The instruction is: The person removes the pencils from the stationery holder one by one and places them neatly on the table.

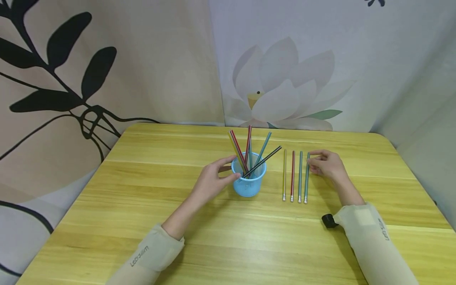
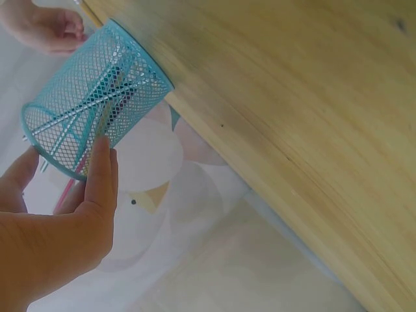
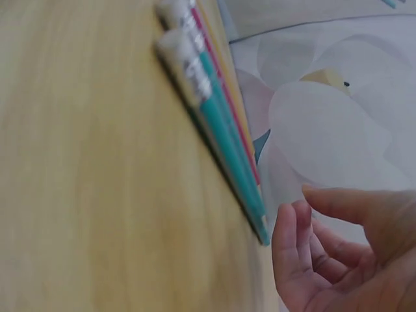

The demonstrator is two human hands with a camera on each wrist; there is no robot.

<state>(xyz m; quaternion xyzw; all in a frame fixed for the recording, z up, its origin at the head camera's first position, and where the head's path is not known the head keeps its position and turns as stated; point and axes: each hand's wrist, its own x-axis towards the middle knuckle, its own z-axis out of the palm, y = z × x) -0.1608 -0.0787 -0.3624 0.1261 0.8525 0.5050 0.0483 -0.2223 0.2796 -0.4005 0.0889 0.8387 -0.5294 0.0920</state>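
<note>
A light blue mesh pencil cup stands upright on the table, several pencils leaning in it: red, yellow, teal and dark striped ones. My left hand holds the cup's rim from the left, thumb in front and fingers behind. To the right of the cup lie a yellow pencil, a red pencil and two teal pencils, side by side with eraser ends towards me. At the far end of the outermost teal pencil is my right hand, fingers bent; in the right wrist view nothing sits between thumb and fingers.
The wooden table runs back to a wall cloth printed with leaves and a pale lotus. A small black device sits at the right sleeve's cuff, above the table.
</note>
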